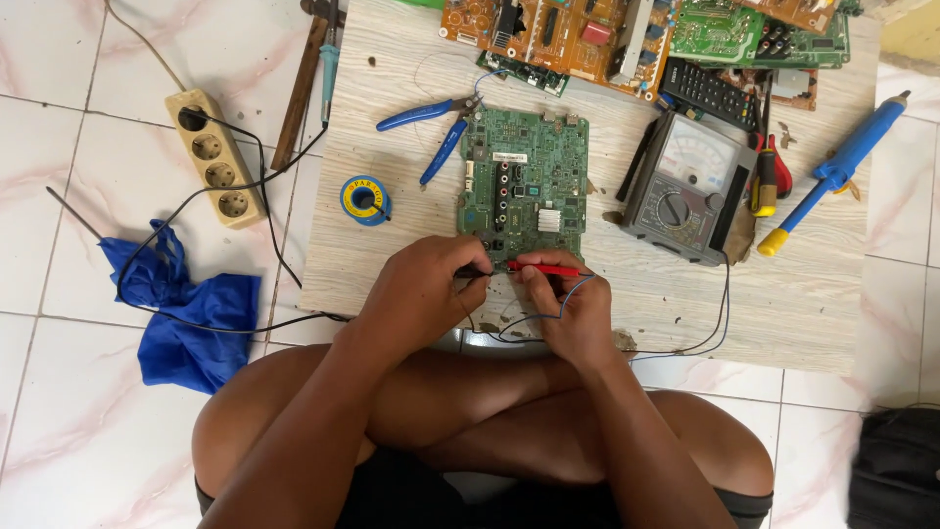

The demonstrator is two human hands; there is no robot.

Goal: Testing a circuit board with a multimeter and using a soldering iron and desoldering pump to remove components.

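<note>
**Green circuit board under two probes**

Bare crossed legs nearest. Left hand [426,289] pinches a dark probe; right hand [573,304] grips a red probe [543,267], long axis running left-right, tip toward the left hand. Both rest at the near edge of the green circuit board [524,181], which lies directly beyond them on a pale woodgrain board [803,284]. Farther: grey analogue multimeter [685,186], blue-handled pliers [436,122], solder spool [364,199].
</note>
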